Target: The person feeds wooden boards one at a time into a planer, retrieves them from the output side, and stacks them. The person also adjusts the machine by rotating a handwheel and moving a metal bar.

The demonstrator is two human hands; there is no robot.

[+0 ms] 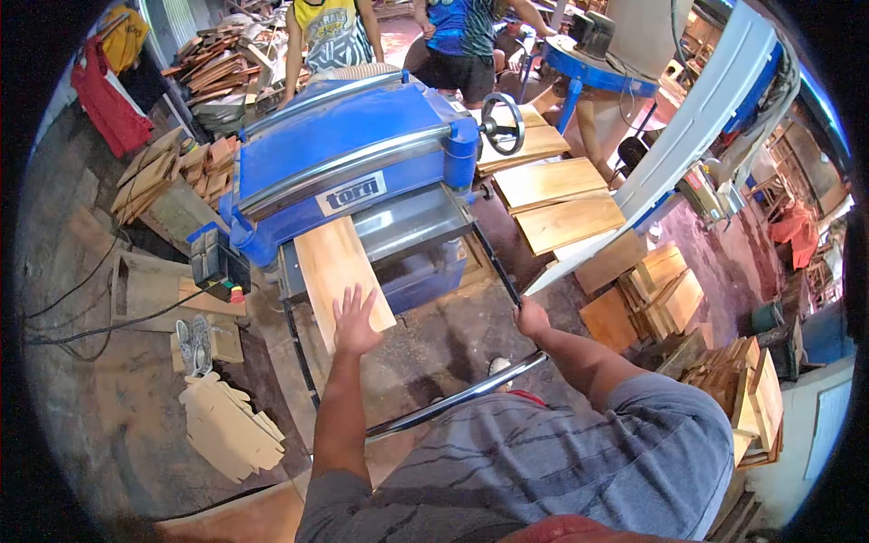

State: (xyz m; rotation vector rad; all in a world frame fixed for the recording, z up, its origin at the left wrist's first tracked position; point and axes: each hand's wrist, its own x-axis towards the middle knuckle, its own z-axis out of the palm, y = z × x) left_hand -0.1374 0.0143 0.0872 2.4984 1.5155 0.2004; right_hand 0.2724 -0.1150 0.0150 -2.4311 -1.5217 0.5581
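A pale wooden board (342,271) lies on the infeed side of a blue thickness planer (335,145), its far end at the machine's mouth. My left hand (358,323) rests flat on the near end of the board, fingers spread. To the right, my right hand (530,317) is closed around the black side rail (496,262) of the planer's roller frame. A shiny metal roller (457,395) spans the frame close to my body. Whether the board's far end is inside the machine is hidden by the blue hood.
Planed boards (557,204) lie in stacks right of the planer, below its handwheel (502,124). More boards (665,290) are piled on the right floor. A control box (219,262) with cables stands left. Two people (330,36) stand behind the machine, near scrap wood (222,68).
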